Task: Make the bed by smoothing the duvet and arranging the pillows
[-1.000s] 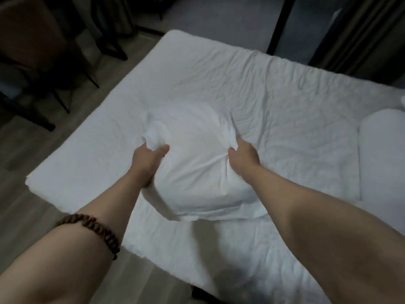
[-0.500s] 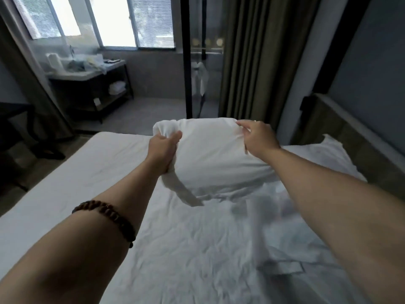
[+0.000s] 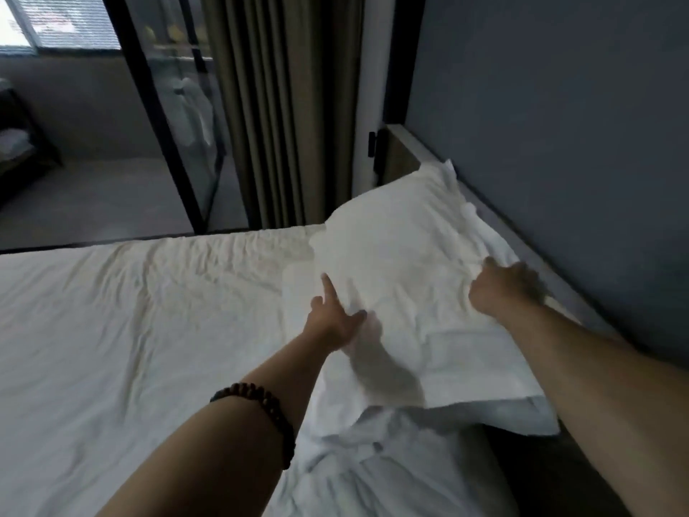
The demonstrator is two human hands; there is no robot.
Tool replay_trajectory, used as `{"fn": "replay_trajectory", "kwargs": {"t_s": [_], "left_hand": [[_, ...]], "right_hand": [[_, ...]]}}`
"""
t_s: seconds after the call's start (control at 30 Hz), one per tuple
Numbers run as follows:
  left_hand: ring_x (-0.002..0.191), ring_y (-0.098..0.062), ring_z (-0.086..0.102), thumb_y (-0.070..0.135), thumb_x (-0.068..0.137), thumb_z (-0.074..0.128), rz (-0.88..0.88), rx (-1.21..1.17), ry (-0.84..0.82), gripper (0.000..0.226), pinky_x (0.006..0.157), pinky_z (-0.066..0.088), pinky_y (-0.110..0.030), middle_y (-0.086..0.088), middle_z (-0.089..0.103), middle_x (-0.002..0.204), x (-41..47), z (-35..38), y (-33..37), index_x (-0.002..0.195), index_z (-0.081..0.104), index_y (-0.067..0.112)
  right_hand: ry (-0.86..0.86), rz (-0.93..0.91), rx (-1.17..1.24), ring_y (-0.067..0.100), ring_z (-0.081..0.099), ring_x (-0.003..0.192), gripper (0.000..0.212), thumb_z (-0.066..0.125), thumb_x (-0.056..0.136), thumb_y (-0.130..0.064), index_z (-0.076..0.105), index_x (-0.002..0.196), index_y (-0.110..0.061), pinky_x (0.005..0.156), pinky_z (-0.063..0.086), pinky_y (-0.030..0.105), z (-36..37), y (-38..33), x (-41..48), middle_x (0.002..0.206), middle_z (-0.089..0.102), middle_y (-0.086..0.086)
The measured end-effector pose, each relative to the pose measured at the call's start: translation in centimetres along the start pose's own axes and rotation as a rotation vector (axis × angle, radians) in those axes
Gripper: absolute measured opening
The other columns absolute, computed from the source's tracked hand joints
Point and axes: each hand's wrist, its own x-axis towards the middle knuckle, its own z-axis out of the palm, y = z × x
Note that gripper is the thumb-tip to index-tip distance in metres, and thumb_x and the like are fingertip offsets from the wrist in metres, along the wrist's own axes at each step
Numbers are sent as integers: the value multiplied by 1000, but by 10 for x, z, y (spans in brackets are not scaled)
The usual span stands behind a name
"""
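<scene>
The bed fills the left and lower part of your view, its white cover creased all over and far from smooth. At its right side a headboard runs along the dark wall, with a curtain beyond the far edge.

The pillow lies at the head end, against that headboard. Its long axis runs along the headboard, from close by your right forearm away toward the far corner. So it sits ahead of you and to your right, and both arms reach across to it. A flat white slab shows under its near end; you cannot tell from here whether that is a second pillow or a flap of the first. Below it lies a bunch of white cloth, crumpled.

Your left hand rests on the pillow's side toward the middle of the bed, spread, the first finger straight and pointing away, gripping nothing. Your right hand is on the headboard side, knuckles up, too blurred to say whether it holds the cloth or only presses it. It is the nearer one to the wall, so squaring the pillow there likely falls to it.

A bead bracelet circles your left wrist.
</scene>
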Motion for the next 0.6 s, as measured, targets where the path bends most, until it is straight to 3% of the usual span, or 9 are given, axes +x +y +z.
{"fn": "replay_trajectory", "kwargs": {"t_s": [0.07,0.13,0.23,0.4,0.5,0.6], "left_hand": [[140,-38,38,52,93,57,77,154,-128,95,109,41,-41,-16,22,160,8,43,-12,160,-6,28],[143,-40,33,50,95,51,106,213,-197,86,115,34,-42,-17,16,162,13,71,-22,160,-1,26],[146,-42,28,44,98,44,89,292,-177,80,118,30,-43,-19,6,164,17,84,-28,160,-1,22],[150,-34,22,37,101,45,15,240,-200,75,123,18,-40,-23,11,164,-4,80,-20,160,1,25],[140,-36,41,32,95,58,18,234,-295,86,114,36,-42,-19,30,159,-28,62,-15,161,4,26],[139,-30,43,32,96,57,98,319,-210,80,110,39,-32,-13,37,157,-43,25,-9,161,11,20]], "right_hand": [[-210,-3,-42,43,26,140,59,37,97,-42,25,153,-26,112,29,58,50,17,-2,156,19,19],[-306,-76,55,42,28,140,62,35,99,-45,18,154,-24,110,34,56,86,23,-8,157,17,15],[-290,-87,136,41,20,144,61,31,102,-45,8,155,-28,111,32,60,104,18,-17,160,9,8],[-306,-98,202,41,11,148,65,30,101,-49,2,157,-31,115,25,60,101,19,-17,164,1,6],[-294,-103,202,38,11,149,65,29,103,-48,1,158,-27,117,24,58,91,24,-29,165,2,7],[-247,-152,287,33,12,151,65,27,105,-43,0,159,-19,119,25,53,61,13,-48,167,1,7]]}}
